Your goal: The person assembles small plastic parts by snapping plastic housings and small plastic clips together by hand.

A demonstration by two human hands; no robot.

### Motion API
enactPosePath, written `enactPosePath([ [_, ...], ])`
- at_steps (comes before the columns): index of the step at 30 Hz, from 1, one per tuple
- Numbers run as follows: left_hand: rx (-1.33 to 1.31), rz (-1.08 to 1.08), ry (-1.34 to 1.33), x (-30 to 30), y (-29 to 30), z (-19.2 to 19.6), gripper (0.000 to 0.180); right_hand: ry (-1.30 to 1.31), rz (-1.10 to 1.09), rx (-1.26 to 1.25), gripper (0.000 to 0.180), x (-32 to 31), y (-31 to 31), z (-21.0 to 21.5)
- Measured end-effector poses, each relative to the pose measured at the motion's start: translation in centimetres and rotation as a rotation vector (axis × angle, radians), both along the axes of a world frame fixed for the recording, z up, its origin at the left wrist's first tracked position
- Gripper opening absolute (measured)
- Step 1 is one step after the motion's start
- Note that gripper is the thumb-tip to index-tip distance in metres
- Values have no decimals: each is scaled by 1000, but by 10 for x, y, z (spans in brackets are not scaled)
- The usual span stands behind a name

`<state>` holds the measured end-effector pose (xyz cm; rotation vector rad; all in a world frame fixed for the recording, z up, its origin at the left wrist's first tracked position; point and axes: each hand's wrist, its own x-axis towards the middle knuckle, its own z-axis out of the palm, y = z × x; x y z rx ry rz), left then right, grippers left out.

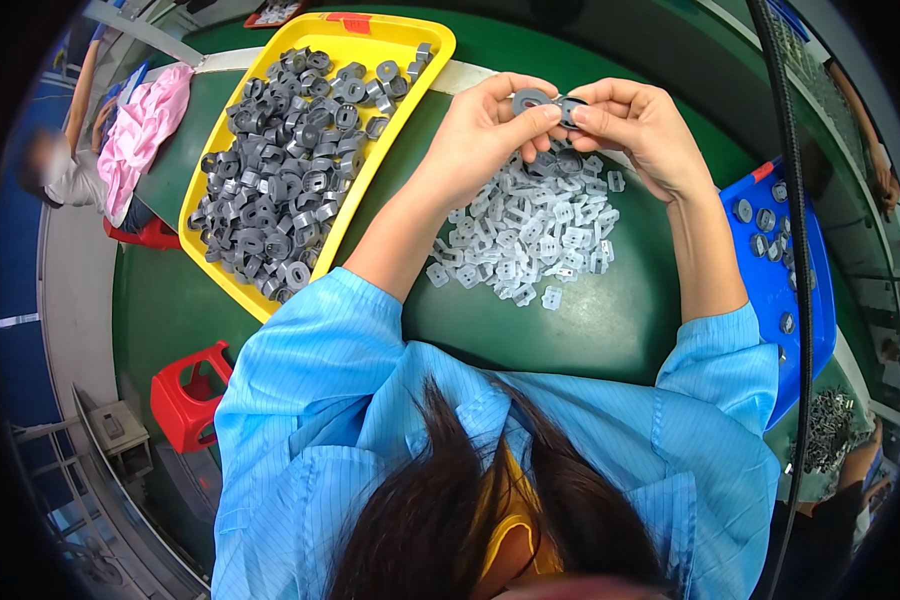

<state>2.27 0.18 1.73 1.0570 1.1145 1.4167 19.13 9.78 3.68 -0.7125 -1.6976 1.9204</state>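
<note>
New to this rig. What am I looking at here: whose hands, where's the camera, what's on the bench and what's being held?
No machine here: a person in a light blue smock works with two bare hands. The single picture comes from a wide fisheye camera worn on the head, looking down, so straight edges bend near the rim and the forearms enter from below.

The bench is a green table. On the person's left sits a yellow tray heaped with dark grey ring-shaped parts. In the middle lies a loose pile of small whitish plastic pieces. On the right a blue tray holds a few grey round parts.

The left hand pinches a grey ring in its fingers. The right hand holds a second small dark part right against it, above the white pile. Another person sits at far left.
</note>
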Motion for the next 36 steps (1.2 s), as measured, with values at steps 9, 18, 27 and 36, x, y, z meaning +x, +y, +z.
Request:
enactPosePath([
  [9,15,-20,55,0,-3,0,26,-73,37,17,20,3,4,-1],
  [18,97,127,-142,11,0,-7,24,14,-413,669,11,-15,-26,-3],
  [27,82,113,-1,9,1,-9,24,-8,-238,270,18,-11,-9,-7],
  [36,-20,-88,40,-1,-3,3,24,-51,27,100,16,4,5,-4],
])
